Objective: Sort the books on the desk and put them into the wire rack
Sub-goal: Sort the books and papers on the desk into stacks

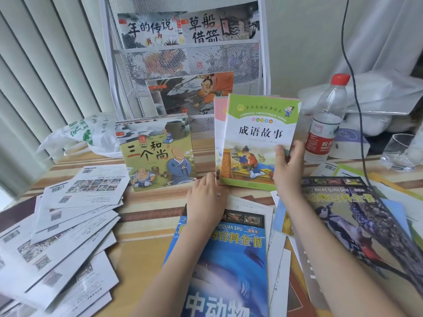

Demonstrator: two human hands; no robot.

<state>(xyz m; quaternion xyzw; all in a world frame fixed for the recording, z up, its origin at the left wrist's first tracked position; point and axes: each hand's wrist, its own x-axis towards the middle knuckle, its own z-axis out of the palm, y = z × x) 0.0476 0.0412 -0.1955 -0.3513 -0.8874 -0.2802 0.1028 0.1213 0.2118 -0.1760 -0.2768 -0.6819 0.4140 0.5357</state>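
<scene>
- The white wire-mesh rack (183, 65) stands at the back of the desk; its top pocket holds two ink-painting picture books, and a warrior-cover book (190, 94) leans at a lower pocket. The held pair should go into a free pocket, so judge the gap before lifting.
- The striped wooden desk (142, 216) is strewn with white leaflets and two large animal encyclopedias, one blue (229, 248), one dark with a woodpecker (357, 216); lift clear of these.
- A square three-monks picture book (158, 154) stands propped just left of the held pair; keep from knocking it.
- The green-topped idiom story book (258, 140), with a pink one (219, 124) behind, stands upright on the desk.
- The right hand (288, 168) grips its right edge, thumb over the cover.
- The left hand (206, 197) touches the lower left corner; whether its fingers curl I cannot tell. Square both spines first.
</scene>
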